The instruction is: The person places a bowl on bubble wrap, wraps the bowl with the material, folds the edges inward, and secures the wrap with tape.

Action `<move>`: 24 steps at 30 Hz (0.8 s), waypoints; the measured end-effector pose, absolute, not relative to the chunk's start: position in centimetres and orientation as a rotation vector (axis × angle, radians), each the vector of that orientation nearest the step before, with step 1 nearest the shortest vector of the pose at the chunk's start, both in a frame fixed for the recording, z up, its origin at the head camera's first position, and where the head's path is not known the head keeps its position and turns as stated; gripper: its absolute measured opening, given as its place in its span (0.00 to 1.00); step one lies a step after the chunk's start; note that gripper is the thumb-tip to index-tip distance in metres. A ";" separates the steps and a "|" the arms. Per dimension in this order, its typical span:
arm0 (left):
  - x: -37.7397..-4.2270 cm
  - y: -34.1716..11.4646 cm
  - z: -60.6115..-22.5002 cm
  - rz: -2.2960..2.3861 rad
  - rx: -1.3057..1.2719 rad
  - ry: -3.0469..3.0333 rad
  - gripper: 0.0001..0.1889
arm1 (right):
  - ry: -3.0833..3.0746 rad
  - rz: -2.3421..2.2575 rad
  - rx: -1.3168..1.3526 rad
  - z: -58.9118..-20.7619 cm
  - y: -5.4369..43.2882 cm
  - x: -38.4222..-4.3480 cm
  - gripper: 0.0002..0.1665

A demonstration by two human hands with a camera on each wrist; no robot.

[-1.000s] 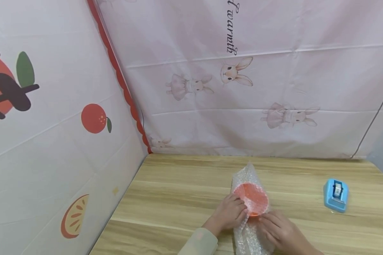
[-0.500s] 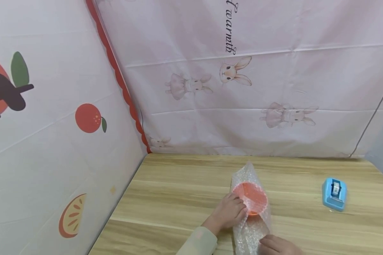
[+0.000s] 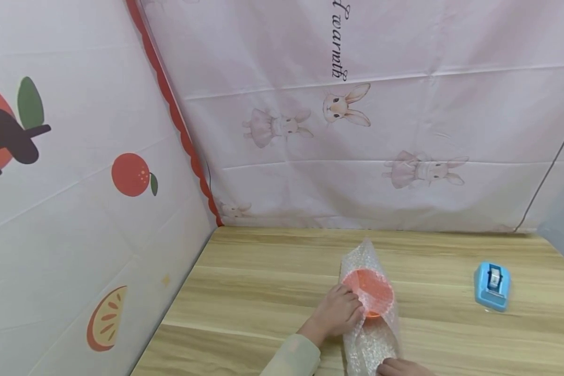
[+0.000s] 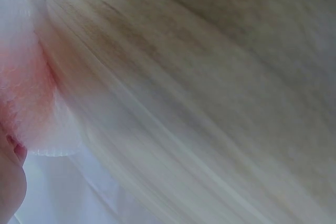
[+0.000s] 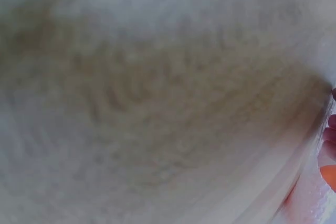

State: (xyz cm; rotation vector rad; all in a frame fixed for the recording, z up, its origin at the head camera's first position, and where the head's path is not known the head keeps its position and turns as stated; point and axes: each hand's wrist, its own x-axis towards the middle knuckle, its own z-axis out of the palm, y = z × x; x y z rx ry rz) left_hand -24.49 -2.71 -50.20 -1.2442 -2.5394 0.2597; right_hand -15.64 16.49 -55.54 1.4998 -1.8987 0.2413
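An orange-red round cup or bowl (image 3: pixel 375 288) lies on the table inside a long sheet of bubble wrap (image 3: pixel 373 344), its round rim showing through. My left hand (image 3: pixel 339 312) grips the wrap against the left side of that round thing, fingers curled over it. At the bottom edge of the head view, my right hand (image 3: pixel 401 367) holds the near end of the wrap with bent fingers; its thumb and most of the palm are out of view. The left wrist view shows a bit of hand (image 4: pixel 11 182) touching the wrap (image 4: pixel 55 132).
A blue tape dispenser (image 3: pixel 492 286) stands to the right on the wood-grain table (image 3: pixel 263 277). Behind the table hangs a pale pink cloth (image 3: pixel 301 193) with rabbit prints. A white fruit-print cloth (image 3: pixel 84 219) closes off the left side.
My right hand has drawn back from the lower right of the round rim to the near end of the bubble wrap. My left hand keeps its place.
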 end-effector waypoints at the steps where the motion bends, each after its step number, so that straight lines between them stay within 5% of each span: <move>1: -24.5 -2.7 -50.2 0.258 -1.243 -2.540 0.18 | -1.905 0.234 1.500 -55.6 16.5 -15.6 0.06; 24: -24.4 -2.8 -50.0 0.222 -1.233 -2.519 0.20 | -1.978 0.187 1.478 -55.5 16.3 -15.4 0.08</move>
